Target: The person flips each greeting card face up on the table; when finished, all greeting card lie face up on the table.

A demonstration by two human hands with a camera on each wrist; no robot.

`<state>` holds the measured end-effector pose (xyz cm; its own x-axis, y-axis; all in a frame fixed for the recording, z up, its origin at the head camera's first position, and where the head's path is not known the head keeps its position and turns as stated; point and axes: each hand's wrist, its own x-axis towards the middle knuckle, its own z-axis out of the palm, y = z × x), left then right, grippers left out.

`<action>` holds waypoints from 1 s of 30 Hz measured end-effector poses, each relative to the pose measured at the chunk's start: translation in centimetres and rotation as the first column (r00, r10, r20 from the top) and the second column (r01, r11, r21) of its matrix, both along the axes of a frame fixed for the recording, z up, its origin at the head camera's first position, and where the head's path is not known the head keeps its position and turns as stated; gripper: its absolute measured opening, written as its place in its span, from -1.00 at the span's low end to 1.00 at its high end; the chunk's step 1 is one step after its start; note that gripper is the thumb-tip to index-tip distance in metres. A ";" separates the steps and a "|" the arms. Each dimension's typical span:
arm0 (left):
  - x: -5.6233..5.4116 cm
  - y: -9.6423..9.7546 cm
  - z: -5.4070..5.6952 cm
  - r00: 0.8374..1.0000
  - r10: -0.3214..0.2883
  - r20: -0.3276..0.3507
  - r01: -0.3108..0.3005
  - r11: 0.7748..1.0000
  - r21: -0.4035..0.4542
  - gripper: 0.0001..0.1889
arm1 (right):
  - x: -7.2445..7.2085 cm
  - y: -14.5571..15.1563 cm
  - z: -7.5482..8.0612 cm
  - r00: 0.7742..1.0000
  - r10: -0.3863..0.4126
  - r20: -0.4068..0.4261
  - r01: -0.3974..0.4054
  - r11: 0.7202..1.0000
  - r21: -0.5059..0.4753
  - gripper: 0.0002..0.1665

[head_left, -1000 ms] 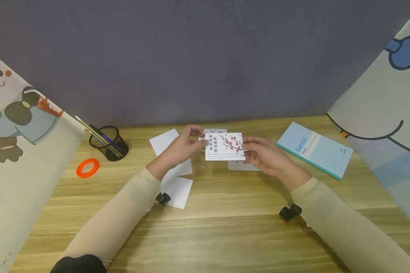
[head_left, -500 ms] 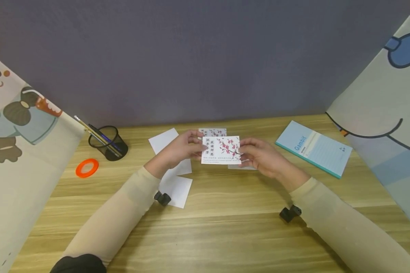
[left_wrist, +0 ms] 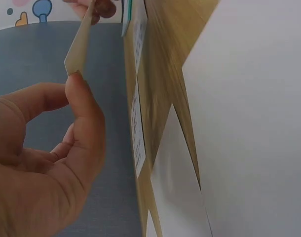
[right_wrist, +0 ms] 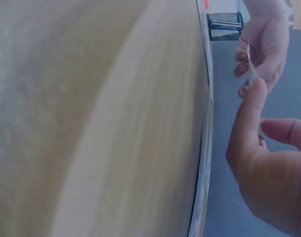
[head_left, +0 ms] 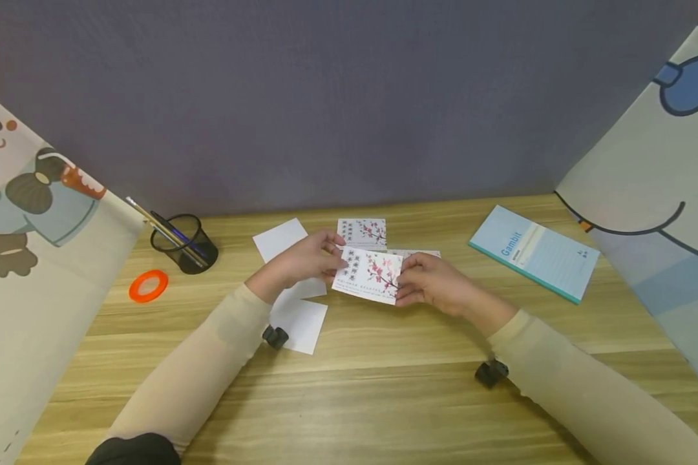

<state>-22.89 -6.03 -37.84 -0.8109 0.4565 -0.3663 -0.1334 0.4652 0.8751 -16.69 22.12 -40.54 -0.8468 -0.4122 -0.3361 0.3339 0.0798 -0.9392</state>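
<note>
A white card [head_left: 368, 276] printed with pink blossom and dark characters is held between both hands, tilted down to the right in the head view. My left hand [head_left: 309, 259] pinches its left edge; the left wrist view shows the thumb and index finger meeting on the card's edge [left_wrist: 78, 52]. My right hand [head_left: 436, 284] pinches the right edge with thumb and fingers. Behind it, a similar blossom card [head_left: 362, 232] lies flat on the table. Another printed card [head_left: 424, 253] lies partly hidden behind the right hand.
Blank white cards [head_left: 304, 326] lie under and beside the left forearm. A black mesh pen cup [head_left: 193, 252] with pencils and pens stands at the left, near an orange ring [head_left: 148, 286]. A light blue notebook [head_left: 535, 254] lies at the right. A grey panel [head_left: 349, 103] rises behind the table.
Both hands have brought the card down and slightly left, nearer the person, and its right side has dipped. The two printed cards behind it show more of themselves.
</note>
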 end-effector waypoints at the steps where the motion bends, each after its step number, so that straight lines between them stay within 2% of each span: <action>1: 0.0 0.0 -0.1 1.000 -0.010 -0.007 0.010 1.000 -0.017 -0.47 | 0.0 -0.1 -0.2 1.000 0.013 0.008 -0.013 1.000 0.015 -0.77; 9: -0.2 0.0 -0.8 0.995 -0.095 -0.036 0.088 0.984 -0.157 -0.54 | 0.5 -0.6 -0.9 0.990 0.132 0.050 -0.137 0.981 0.137 -0.79; 14: 0.0 0.2 -1.3 0.984 -0.168 -0.053 0.152 0.961 -0.233 -0.59 | 0.7 -0.6 -0.8 0.977 0.205 0.051 -0.212 0.940 0.269 -0.80; 21: 0.5 0.6 -1.5 0.982 -0.183 -0.054 0.162 0.950 -0.265 -0.62 | 0.9 -0.5 -0.5 0.972 0.233 0.017 -0.220 0.887 0.407 -0.74; 25: 0.7 0.9 -1.6 0.979 -0.190 -0.070 0.162 0.943 -0.290 -0.64 | 0.7 -0.3 -0.1 0.968 0.248 -0.025 -0.202 0.838 0.507 -0.69; 30: 1.0 1.1 -1.5 0.975 -0.202 -0.095 0.162 0.932 -0.324 -0.67 | 0.6 -0.3 0.3 0.955 0.289 -0.062 -0.184 0.744 0.643 -0.64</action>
<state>-21.88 -4.93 -39.36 -0.7730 0.4789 -0.4161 0.0796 0.7239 0.6853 -16.11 21.84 -40.24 -0.8113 -0.3487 -0.4693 0.0865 0.7222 -0.6863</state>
